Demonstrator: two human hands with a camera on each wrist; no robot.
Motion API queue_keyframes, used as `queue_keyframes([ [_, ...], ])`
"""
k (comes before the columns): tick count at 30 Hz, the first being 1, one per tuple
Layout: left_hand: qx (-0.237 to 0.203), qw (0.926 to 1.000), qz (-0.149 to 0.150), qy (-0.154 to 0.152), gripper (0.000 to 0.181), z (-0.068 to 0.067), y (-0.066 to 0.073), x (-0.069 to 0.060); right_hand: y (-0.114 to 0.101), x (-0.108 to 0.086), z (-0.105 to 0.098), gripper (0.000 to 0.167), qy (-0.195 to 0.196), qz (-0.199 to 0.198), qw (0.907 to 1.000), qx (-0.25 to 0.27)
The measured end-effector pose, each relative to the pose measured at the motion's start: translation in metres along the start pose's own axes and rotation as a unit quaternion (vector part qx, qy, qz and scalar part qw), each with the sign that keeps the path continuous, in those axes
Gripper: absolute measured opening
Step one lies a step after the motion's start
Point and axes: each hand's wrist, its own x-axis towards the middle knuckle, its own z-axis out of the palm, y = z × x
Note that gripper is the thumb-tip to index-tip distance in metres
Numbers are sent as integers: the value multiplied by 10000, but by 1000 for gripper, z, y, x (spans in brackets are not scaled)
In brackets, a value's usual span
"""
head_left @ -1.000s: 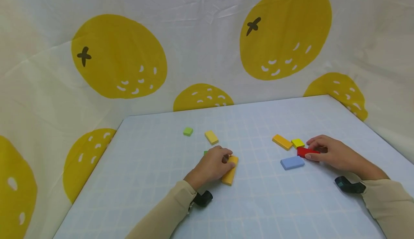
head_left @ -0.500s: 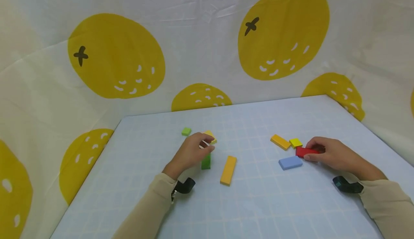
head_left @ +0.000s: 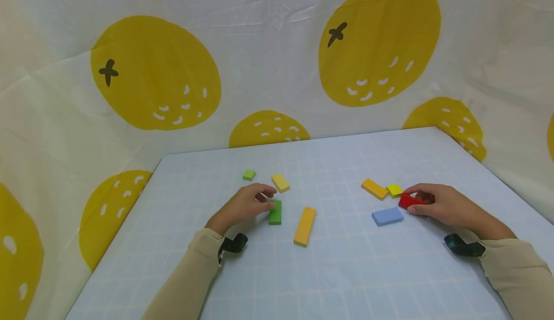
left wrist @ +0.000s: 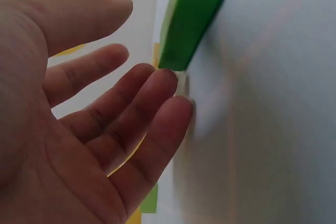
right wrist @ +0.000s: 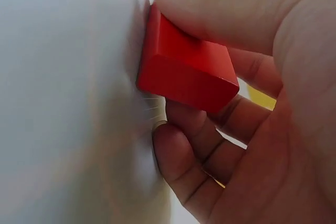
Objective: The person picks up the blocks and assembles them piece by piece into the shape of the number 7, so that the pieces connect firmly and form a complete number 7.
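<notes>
My left hand is just left of a green block that lies flat on the table. In the left wrist view the fingers are spread and relaxed, with the green block beyond the fingertips and nothing held. Over on the right, my right hand pinches a red block between thumb and fingers. The right wrist view shows the thumb on one face of that red block, which is low at the table surface.
An orange block lies right of the green one. Behind are a pale yellow block and a light green cube. Near the red block lie a blue block, a yellow square block and another orange block.
My left hand has left the orange block and moved left to beside the green block, uncovering the orange one. My right hand keeps its pinch on the red block, which has turned slightly.
</notes>
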Motion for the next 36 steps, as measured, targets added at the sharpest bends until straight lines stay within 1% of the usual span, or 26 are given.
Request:
queue_keyframes([
  [2,-62,9999,-12,-97,38,0,-4,0,1,0,-1,51,2,1,10000,13],
  [7,-81,9997,-39,-216,38,0,-9,-2,1,1,-2,47,51,53,9999,115],
  [12,-88,9994,68,-327,41,0,-10,-5,-1,1,-3,47,124,113,9996,223],
  [16,-122,9993,136,-325,42,1,-12,-5,-1,1,-4,47,172,114,9995,250],
  [21,-173,9992,90,-340,43,4,-12,-6,-1,0,-2,47,200,176,9991,322],
  [27,-66,9994,81,-318,44,7,-14,-6,-1,-1,-2,47,294,221,9986,368],
  [32,19,9995,-15,-304,45,8,-13,-5,-1,-1,-4,50,426,284,9977,450],
  [36,59,9995,-87,-310,45,7,-13,-5,1,1,-3,55,531,376,9960,620],
])
